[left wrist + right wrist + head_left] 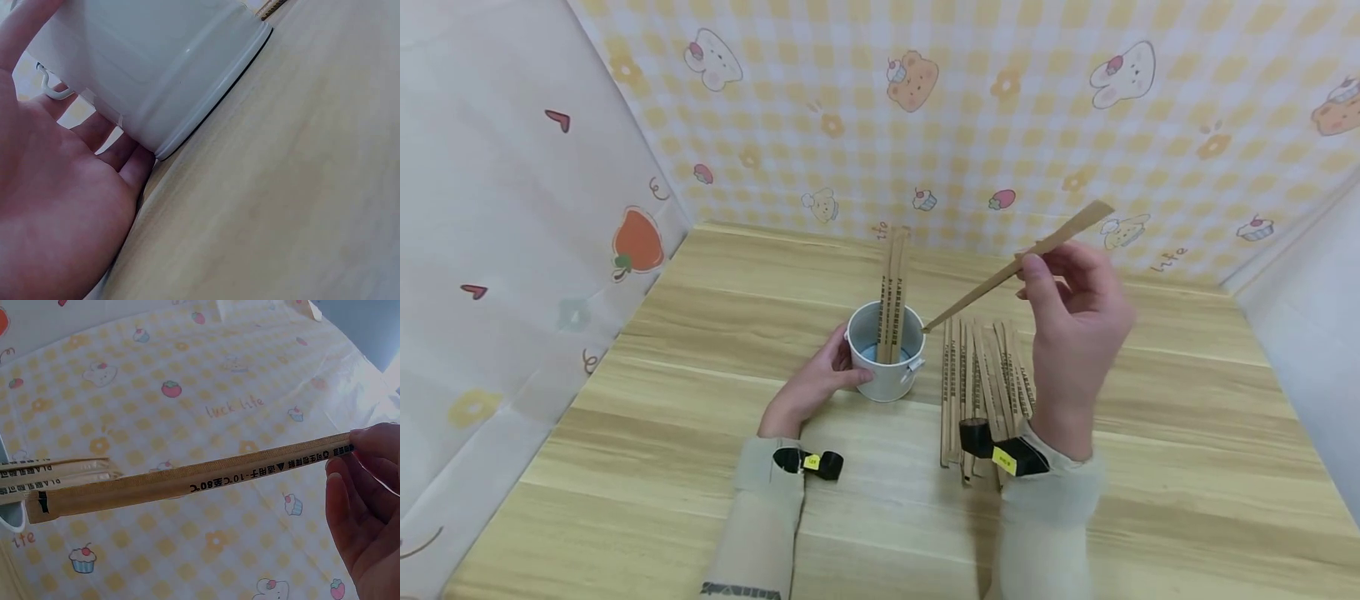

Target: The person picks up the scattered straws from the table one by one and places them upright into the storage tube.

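Observation:
A small white metal bucket [886, 386] stands upright on the table, with several paper-wrapped straws [892, 292] leaning inside it. My left hand [814, 385] grips the bucket's left side, thumb across the front; in the left wrist view, its fingers curve behind the bucket wall [144, 69]. Between thumb and fingers, my right hand [1081, 312] pinches one paper-wrapped straw [187, 483], raised right of the bucket. That straw slants, its lower end close to the bucket's right rim. Whether the tip touches the rim, I cannot tell.
Right of the bucket lies a loose row of several paper-wrapped straws [953, 392], partly hidden under my right wrist. The wood-grain table [647, 400] meets a yellow checked backdrop [820, 83] behind and a pale printed sheet [512, 250] at the left.

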`<move>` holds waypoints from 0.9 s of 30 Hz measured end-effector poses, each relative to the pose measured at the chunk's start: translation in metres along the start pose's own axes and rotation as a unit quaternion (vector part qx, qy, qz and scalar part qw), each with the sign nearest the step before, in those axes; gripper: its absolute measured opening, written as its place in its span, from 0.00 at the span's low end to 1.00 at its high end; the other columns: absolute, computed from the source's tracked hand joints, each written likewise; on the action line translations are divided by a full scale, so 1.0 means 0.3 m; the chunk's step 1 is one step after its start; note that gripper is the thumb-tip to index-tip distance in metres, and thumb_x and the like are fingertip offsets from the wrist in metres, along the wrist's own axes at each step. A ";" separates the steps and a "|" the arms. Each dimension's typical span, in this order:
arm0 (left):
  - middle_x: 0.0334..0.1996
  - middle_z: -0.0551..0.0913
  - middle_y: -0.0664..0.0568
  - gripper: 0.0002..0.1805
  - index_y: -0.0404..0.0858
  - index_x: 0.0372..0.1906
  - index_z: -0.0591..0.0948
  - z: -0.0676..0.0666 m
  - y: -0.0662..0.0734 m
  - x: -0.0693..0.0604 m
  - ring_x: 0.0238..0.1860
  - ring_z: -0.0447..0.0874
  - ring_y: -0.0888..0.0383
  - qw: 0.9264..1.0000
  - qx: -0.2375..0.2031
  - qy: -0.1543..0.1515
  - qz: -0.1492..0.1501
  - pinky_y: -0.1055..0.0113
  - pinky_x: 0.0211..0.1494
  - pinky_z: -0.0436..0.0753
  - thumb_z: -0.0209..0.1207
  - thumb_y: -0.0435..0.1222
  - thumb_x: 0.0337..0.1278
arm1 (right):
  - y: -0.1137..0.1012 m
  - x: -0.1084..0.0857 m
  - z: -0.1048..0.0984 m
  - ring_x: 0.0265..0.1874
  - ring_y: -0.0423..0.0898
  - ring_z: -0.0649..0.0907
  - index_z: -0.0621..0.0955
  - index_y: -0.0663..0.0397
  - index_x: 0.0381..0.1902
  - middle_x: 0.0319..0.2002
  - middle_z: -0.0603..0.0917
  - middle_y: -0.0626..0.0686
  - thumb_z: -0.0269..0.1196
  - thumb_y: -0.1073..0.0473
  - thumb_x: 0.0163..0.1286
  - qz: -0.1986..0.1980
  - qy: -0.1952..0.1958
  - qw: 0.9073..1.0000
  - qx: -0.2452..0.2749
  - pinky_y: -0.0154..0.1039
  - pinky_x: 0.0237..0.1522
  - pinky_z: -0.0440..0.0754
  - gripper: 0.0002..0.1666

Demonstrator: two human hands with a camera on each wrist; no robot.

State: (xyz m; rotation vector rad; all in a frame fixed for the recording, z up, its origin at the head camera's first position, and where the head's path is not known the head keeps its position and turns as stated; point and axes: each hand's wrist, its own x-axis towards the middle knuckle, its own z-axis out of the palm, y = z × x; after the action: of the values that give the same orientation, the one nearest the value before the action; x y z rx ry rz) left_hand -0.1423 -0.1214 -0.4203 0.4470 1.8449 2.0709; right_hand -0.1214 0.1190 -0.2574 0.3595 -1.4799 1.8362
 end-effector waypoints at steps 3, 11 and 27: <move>0.66 0.54 0.47 0.46 0.47 0.69 0.49 0.001 0.000 0.000 0.66 0.48 0.53 1.000 -0.001 -0.003 0.004 0.56 0.67 0.47 0.61 0.28 0.46 | 0.009 -0.004 0.014 0.27 0.49 0.77 0.78 0.73 0.35 0.30 0.80 0.62 0.63 0.71 0.54 0.007 -0.016 1.000 -0.018 0.32 0.24 0.77 0.11; 0.65 0.55 0.47 0.46 0.47 0.68 0.50 0.005 0.007 0.000 0.66 0.49 0.52 1.000 0.007 0.000 0.002 0.56 0.67 0.48 0.61 0.29 0.46 | 0.035 -0.013 0.035 0.29 0.47 0.79 0.79 0.68 0.36 0.31 0.80 0.58 0.62 0.68 0.56 0.036 -0.049 0.996 -0.059 0.31 0.27 0.77 0.10; 0.64 0.57 0.47 0.46 0.49 0.68 0.51 -0.006 -0.012 0.003 0.66 0.51 0.53 1.000 0.002 0.003 0.001 0.58 0.67 0.49 0.62 0.29 0.45 | 0.234 -0.060 0.063 0.34 0.42 0.79 0.79 0.57 0.42 0.36 0.81 0.51 0.62 0.55 0.59 0.102 -0.159 0.956 -0.226 0.35 0.35 0.78 0.15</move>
State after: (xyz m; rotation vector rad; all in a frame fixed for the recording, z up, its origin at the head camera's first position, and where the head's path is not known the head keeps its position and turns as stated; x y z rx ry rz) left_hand -0.1440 -0.1223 -0.4242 0.4441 1.8515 2.0720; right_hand -0.1616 0.0904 -0.3136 0.2900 -2.1731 1.5723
